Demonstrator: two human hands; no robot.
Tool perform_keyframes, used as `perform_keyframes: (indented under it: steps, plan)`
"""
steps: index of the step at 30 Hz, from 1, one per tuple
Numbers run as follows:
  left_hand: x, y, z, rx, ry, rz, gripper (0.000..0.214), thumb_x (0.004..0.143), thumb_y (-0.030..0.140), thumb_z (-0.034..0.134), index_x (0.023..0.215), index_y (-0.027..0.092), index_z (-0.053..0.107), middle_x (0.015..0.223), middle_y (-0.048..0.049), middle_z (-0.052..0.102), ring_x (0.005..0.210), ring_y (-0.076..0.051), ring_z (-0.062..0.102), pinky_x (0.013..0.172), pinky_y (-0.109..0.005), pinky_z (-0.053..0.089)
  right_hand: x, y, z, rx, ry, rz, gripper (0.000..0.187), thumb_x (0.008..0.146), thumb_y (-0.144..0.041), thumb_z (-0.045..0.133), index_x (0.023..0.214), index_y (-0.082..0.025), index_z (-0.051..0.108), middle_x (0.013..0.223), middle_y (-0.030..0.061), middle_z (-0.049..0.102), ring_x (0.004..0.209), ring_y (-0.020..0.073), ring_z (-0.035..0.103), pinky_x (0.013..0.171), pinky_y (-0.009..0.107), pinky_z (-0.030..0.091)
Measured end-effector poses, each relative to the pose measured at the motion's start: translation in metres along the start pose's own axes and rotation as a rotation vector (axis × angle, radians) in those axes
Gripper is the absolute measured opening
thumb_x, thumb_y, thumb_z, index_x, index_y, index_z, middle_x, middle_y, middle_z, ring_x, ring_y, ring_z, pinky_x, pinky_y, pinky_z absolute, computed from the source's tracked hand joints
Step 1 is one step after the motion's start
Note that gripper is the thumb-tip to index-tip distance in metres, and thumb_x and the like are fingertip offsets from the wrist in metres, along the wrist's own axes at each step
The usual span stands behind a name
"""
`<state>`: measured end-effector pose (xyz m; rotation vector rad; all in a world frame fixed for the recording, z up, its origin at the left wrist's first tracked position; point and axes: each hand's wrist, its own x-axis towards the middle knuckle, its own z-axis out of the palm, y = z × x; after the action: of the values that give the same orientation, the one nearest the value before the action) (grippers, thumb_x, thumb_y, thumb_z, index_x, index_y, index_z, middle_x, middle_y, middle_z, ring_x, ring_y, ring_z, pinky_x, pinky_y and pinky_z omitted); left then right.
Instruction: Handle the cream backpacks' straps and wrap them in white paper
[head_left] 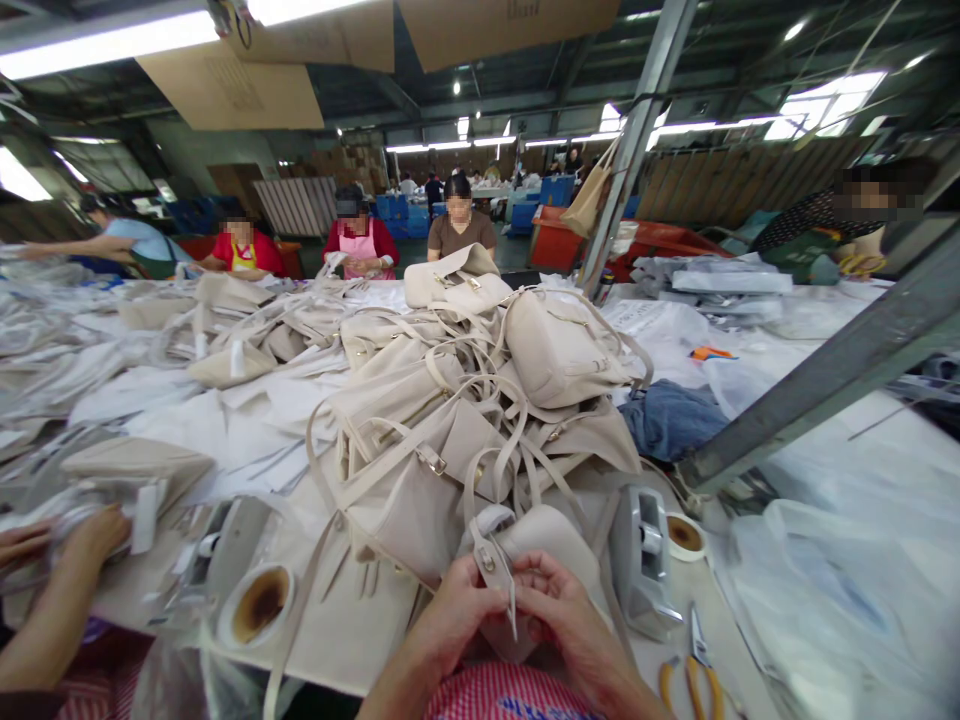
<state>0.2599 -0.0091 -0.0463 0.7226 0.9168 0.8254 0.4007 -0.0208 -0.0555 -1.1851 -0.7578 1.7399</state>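
Observation:
At the near edge of the table, a beige strap [491, 563] with a small metal buckle stands up between my two hands. My left hand [466, 608] pinches it from the left, thumb and fingertips together. From the other side, the bent fingers of my right hand [559, 608] close on the strap's lower end. Just behind them lies a beige handbag [555, 545], partly covered by my hands. Beyond it rises a heap of similar beige bags [420, 490], their handles and straps tangled together.
Tape dispensers [646, 560] and white round containers with brown insides [259, 605] flank me. A yellow-handled tool, scissors or pliers [697, 665], lies at right. A slanted metal post [832, 380] crosses the right side. A co-worker's hand [101, 530] is at left; several people sit opposite.

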Motion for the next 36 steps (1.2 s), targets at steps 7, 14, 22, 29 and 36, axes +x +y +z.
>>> perform_keyframes:
  steps: [7, 14, 22, 29, 36]
  plan:
    - [-0.012, 0.004, 0.001, -0.051, 0.077, -0.122, 0.049, 0.056, 0.019, 0.071, 0.102, 0.014, 0.059, 0.065, 0.0001, 0.065, 0.051, -0.010, 0.052, 0.053, -0.024, 0.044, 0.006, -0.011, 0.010, -0.049, -0.069, -0.046, 0.026, 0.058, -0.023, 0.067, 0.077, -0.022, 0.049, 0.053, -0.0090, 0.057, 0.043, 0.0102, 0.052, 0.046, 0.022, 0.037]
    - [-0.013, 0.006, -0.001, -0.196, 0.117, -0.171, 0.044, 0.048, 0.008, 0.061, 0.091, 0.015, 0.058, 0.064, -0.0007, 0.064, 0.053, -0.013, 0.055, 0.054, -0.025, 0.044, -0.001, -0.013, 0.006, 0.113, -0.081, 0.075, 0.022, 0.055, -0.019, 0.065, 0.073, -0.020, 0.051, 0.056, -0.0071, 0.055, 0.048, 0.0067, 0.046, 0.045, 0.017, 0.034]
    - [-0.011, 0.006, -0.002, -0.253, 0.194, -0.099, 0.025, 0.054, 0.012, 0.065, 0.067, 0.020, 0.046, 0.052, 0.0064, 0.051, 0.048, -0.008, 0.043, 0.053, -0.022, 0.039, 0.008, 0.014, -0.004, -0.121, -0.034, -0.018, 0.019, 0.053, -0.020, 0.059, 0.065, -0.023, 0.043, 0.046, -0.0114, 0.047, 0.039, 0.0069, 0.041, 0.040, 0.019, 0.035]
    - [-0.025, -0.002, -0.001, 0.391, 0.192, 0.382, 0.016, 0.075, 0.017, 0.065, 0.087, 0.020, 0.056, 0.085, -0.0012, 0.059, 0.077, -0.016, 0.055, 0.071, -0.026, 0.043, 0.002, 0.002, -0.001, -0.108, -0.038, -0.046, 0.023, 0.057, -0.025, 0.065, 0.066, -0.023, 0.044, 0.049, -0.0109, 0.045, 0.042, 0.0076, 0.041, 0.043, 0.021, 0.037]
    - [-0.019, -0.010, -0.013, 1.235, 0.315, 0.715, 0.020, 0.086, 0.011, 0.051, 0.070, 0.022, 0.058, 0.074, -0.0043, 0.057, 0.070, -0.019, 0.051, 0.064, -0.029, 0.033, 0.010, 0.011, 0.002, -0.176, -0.048, -0.103, 0.027, 0.058, -0.029, 0.067, 0.068, -0.025, 0.042, 0.054, -0.0098, 0.041, 0.047, 0.0094, 0.037, 0.046, 0.023, 0.032]
